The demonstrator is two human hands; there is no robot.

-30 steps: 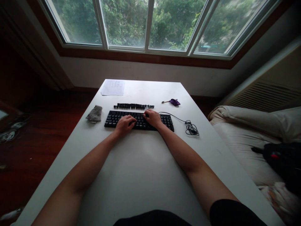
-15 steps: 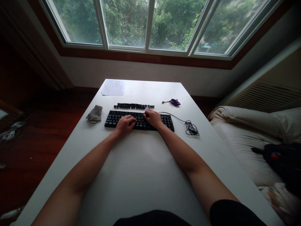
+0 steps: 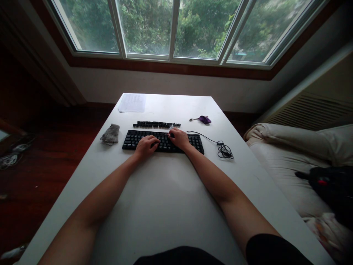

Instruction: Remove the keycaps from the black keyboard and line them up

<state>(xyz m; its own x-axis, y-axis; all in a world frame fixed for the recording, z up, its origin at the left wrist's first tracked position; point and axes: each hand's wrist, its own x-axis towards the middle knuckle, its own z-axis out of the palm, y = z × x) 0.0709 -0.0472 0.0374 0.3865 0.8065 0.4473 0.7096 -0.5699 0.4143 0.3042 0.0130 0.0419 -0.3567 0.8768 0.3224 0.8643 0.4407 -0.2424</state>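
Observation:
A black keyboard (image 3: 132, 140) lies across the white table, and both of my hands are over it. My left hand (image 3: 146, 145) rests on the keys left of the middle, its fingers curved and the thumb apart from them. Nothing shows in its grasp. My right hand (image 3: 178, 137) reaches over the keys right of the middle, with fingertips drawn together near the far edge; a small thing at the tips is too tiny to make out. Just behind the keyboard stands a row of loose black keycaps (image 3: 153, 124), with a few clear or pale bits at its right end.
A grey cloth (image 3: 110, 134) lies left of the keyboard. Printed paper (image 3: 132, 102) is at the table's far left corner. A small brush (image 3: 194, 119) with a purple cloth-like piece (image 3: 204, 119) lies at the back right. The keyboard's coiled cable (image 3: 224, 150) rests on the right.

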